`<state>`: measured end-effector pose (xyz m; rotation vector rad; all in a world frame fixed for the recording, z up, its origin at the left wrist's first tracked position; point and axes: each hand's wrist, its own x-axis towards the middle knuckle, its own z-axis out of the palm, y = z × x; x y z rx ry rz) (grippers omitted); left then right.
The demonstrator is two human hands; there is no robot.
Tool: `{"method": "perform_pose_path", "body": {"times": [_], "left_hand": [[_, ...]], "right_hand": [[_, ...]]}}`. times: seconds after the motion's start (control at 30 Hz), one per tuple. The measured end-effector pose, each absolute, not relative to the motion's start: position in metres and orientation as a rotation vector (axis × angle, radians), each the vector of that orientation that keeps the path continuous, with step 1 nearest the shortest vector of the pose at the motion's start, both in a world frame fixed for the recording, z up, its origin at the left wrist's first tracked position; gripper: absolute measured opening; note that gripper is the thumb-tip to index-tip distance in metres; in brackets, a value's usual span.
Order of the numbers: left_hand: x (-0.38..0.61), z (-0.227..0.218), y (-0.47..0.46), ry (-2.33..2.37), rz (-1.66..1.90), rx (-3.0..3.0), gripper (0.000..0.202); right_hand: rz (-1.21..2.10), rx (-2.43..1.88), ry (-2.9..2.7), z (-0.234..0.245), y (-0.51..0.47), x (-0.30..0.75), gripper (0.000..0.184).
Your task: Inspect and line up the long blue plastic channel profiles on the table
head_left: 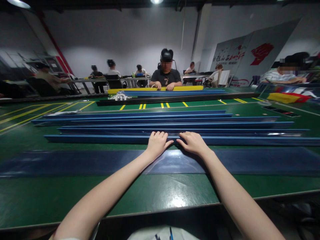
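The left hand (157, 145) and right hand (193, 143) pinched the strip (125, 139) between thumbs and fingers. It ran out both sides, seemingly light, stiff and slick, best held there; a sheet (75, 162) lay nearside.

From my remote station I record a red fist emblem (262, 54) on the pale wall panel (247, 70), beside red and dark lettering (228, 57) I cannot read. The small mark (166, 81) on a co-worker's dark shirt (157, 77) is illegible.
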<state>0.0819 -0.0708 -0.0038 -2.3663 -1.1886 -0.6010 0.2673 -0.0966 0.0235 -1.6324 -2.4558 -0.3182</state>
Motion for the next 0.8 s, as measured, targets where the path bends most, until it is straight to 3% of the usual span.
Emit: {"method": "perform_pose_path", "body": {"times": [0.8], "left_hand": [[0.0817,-0.0026,-0.0712,-1.219,-0.567,-2.390,0.037]], "right_hand": [[-0.308,-1.488,-2.362,0.0220,-0.0966,0.2681,0.023]]}}
